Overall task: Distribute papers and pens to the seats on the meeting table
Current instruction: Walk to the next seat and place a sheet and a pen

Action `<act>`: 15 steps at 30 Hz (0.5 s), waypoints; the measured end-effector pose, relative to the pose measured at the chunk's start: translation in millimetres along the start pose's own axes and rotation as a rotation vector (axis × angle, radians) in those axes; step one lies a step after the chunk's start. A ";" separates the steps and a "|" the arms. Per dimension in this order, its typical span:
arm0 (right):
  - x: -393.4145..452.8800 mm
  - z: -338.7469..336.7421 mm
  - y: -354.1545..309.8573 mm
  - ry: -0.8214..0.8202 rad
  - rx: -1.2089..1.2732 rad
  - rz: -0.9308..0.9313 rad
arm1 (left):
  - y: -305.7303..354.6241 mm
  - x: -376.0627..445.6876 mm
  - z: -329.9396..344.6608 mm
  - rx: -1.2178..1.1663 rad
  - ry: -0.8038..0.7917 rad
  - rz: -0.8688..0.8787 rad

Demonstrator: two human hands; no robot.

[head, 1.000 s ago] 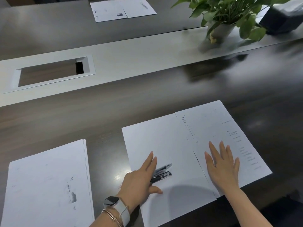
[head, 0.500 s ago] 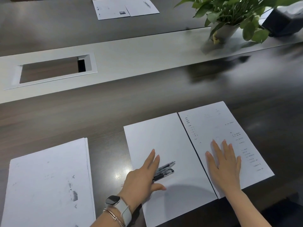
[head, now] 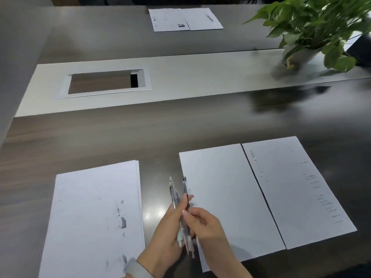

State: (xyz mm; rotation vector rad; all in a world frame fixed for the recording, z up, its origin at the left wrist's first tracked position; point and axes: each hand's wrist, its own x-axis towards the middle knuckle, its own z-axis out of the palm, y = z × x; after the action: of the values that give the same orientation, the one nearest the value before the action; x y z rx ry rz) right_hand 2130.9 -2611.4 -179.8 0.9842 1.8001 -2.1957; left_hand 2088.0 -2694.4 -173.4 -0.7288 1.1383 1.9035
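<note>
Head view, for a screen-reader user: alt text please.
Both hands, left hand and right hand, grip a bunch of pens between a paper stack and two sheets on a dark table.

Soft daylight, blurred plant (head: pixel 313 27), tabletop glare (head: pixel 152 213)

Two bare hands and forearms are seen from above, entering from the lower edge of the view. No sleeves are visible on either arm. On the left wrist, a pale grey or off-white band (head: pixel 138 268) is worn, wide and smooth, possibly the strap of a smartwatch, though its face is cut off by the frame edge. The fingernails (head: pixel 184 212) are kept short and appear unpainted or lightly tinted.
</note>
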 end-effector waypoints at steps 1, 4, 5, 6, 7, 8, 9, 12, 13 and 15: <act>-2.1 4.6 1.9 -0.006 -0.037 -0.015 | 3.1 -4.1 -6.0 -0.099 -0.028 -0.054; -6.8 16.8 4.6 0.034 -0.093 -0.003 | 3.8 -9.8 -22.5 -0.125 -0.001 -0.014; -6.8 17.8 4.1 0.091 -0.074 0.025 | 3.7 -10.6 -27.4 -0.031 0.056 0.060; -4.7 16.6 3.6 0.161 -0.062 0.031 | 5.3 -11.3 -34.2 0.060 0.122 0.139; -1.7 13.5 2.7 0.229 -0.092 0.006 | 8.4 -13.2 -42.5 0.123 0.179 0.208; 0.5 10.1 1.8 0.283 -0.186 -0.035 | 13.2 -17.8 -52.8 0.169 0.222 0.270; 2.5 7.3 -0.2 0.330 -0.304 -0.082 | 18.5 -20.6 -65.4 0.229 0.284 0.330; 9.0 3.0 5.9 0.450 -0.566 -0.194 | 37.2 -32.4 -112.4 0.521 0.503 0.473; 12.1 3.4 12.2 0.472 -0.616 -0.225 | 42.1 -35.2 -129.7 0.591 0.568 0.520; 20.1 5.4 25.7 0.515 -0.690 -0.260 | 51.1 -42.2 -160.0 0.694 0.681 0.567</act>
State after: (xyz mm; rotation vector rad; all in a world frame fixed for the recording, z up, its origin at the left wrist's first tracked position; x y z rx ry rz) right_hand 2125.7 -2617.6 -211.8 1.2425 2.7615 -1.2649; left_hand 2079.5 -2866.8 -186.8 -0.7043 2.4818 1.4937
